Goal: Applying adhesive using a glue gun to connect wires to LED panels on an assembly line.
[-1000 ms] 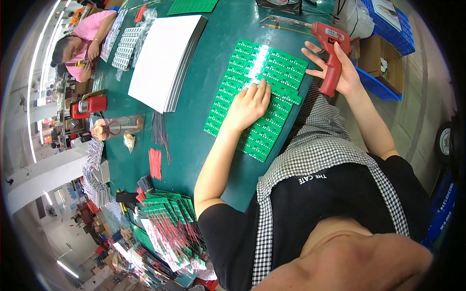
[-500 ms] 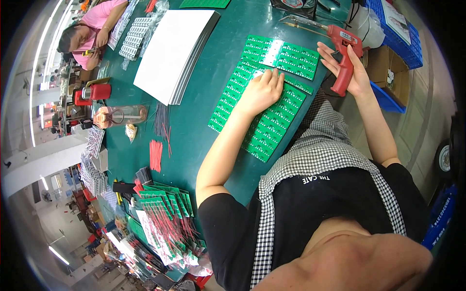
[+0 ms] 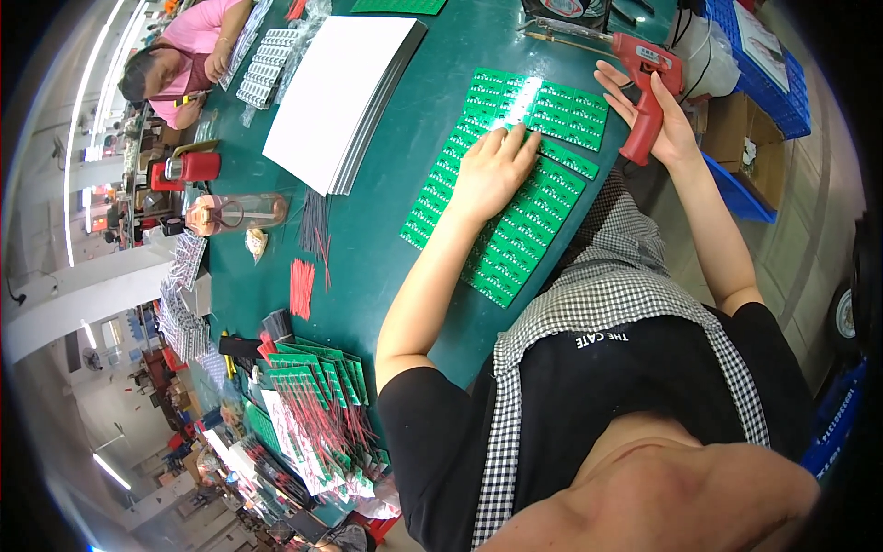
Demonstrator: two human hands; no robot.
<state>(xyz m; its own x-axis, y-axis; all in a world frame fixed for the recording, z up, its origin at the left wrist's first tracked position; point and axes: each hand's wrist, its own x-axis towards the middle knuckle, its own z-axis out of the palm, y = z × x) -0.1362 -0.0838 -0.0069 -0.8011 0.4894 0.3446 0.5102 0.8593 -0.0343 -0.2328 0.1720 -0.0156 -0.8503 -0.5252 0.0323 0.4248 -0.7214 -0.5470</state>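
Green circuit board panels (image 3: pixel 520 239) lie side by side on the green table, close to my body. My left hand (image 3: pixel 495 175) rests palm down on them, fingers spread, the tips near the seam below the upper panel (image 3: pixel 567 115). At the table's right edge, my right hand (image 3: pixel 677 138) holds a red soldering gun (image 3: pixel 646 129) by its handle, some fingers stretched out loosely. The gun's long thin metal tip (image 3: pixel 566 41) points left over the far part of the table, clear of the boards.
A stack of white sheets (image 3: pixel 336 101) lies left of the boards. Red wires (image 3: pixel 301 288) and dark wires (image 3: pixel 315 221) sit nearer, beside a bottle (image 3: pixel 237 212). Wired boards (image 3: pixel 317 382) are piled at lower left. A fan (image 3: pixel 566 9) stands at the far edge. Another person (image 3: pixel 189 55) works at far left.
The fingers of my left hand have spread and shifted slightly on the boards. The upper panel sits more in line with its neighbours. My right hand still holds the soldering gun, tilted slightly differently.
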